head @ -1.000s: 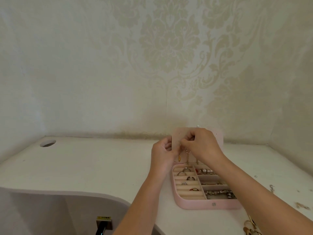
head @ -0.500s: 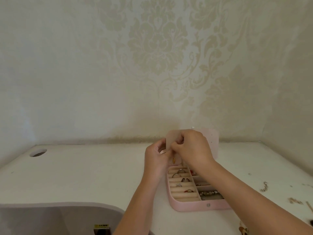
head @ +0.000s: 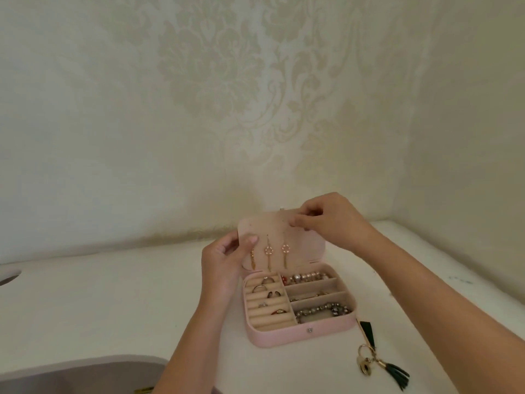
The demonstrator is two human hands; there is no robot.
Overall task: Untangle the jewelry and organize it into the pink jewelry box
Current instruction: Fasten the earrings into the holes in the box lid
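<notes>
The pink jewelry box (head: pixel 287 335) lies open on the white table. Its upright earring panel (head: pixel 309 247) carries three dangling gold earrings (head: pixel 268 255). My left hand (head: pixel 224 263) grips the panel's left edge, thumb on the front. My right hand (head: pixel 326 220) pinches the panel's top right part; whether a small piece sits between the fingertips I cannot tell. Several rings (head: pixel 267 291) sit in the ring rolls on the left. Beaded bracelets (head: pixel 324 311) and a chain fill the right compartments.
Gold earrings with dark green tassels (head: pixel 377 362) lie on the table to the right of the box. The table (head: pixel 99 302) meets wallpapered walls behind and at the right. A curved cutout (head: pixel 71 373) runs along the near left edge, a round hole (head: pixel 8 277) at far left.
My hands have spread apart: the right hand rose to the panel's upper right, the left slid to its left edge, uncovering the three hanging earrings. The camera view also shifted.
</notes>
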